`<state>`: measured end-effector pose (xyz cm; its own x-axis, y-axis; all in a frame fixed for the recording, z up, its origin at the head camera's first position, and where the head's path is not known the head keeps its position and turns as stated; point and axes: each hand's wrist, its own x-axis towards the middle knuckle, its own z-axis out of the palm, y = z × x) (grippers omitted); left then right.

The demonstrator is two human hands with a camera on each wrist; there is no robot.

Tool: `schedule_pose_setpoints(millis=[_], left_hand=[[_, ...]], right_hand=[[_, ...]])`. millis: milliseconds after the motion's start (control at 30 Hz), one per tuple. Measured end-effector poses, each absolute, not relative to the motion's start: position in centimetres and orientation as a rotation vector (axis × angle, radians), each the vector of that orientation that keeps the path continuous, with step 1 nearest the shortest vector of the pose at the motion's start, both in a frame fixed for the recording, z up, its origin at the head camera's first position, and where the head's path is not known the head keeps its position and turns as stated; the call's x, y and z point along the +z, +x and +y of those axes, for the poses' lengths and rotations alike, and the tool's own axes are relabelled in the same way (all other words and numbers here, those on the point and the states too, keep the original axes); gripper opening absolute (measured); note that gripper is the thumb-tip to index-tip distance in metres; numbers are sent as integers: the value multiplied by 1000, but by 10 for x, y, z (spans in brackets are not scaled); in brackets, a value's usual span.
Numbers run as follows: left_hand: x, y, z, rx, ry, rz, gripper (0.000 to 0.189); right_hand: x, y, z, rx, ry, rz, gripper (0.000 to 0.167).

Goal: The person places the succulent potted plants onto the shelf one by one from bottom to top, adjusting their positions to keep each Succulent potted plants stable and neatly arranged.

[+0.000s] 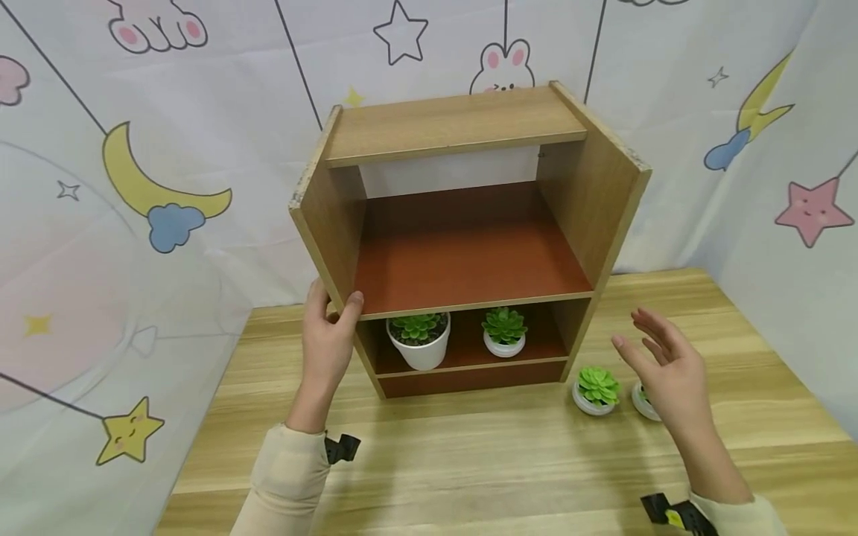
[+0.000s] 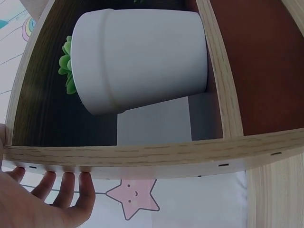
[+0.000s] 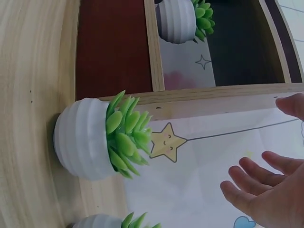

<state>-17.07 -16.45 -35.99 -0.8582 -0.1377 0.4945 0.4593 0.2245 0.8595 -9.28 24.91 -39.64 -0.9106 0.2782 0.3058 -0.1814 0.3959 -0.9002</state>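
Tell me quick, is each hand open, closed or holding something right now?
Left hand: holding the side of the shelf unit.
Right hand: open, holding nothing.

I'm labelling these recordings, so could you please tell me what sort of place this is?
Probably a staged indoor corner: cartoon-printed cloth hangs behind a wood-grain table bearing a shelf and potted plants.
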Motion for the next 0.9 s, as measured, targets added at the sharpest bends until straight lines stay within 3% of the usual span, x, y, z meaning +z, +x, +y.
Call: schedule_pose_setpoints(millis=[900], left_hand=[[-363, -172, -164, -1677, -291, -2040, 46]], right_hand=[[-419, -76, 276, 1480, -279, -2369, 72]])
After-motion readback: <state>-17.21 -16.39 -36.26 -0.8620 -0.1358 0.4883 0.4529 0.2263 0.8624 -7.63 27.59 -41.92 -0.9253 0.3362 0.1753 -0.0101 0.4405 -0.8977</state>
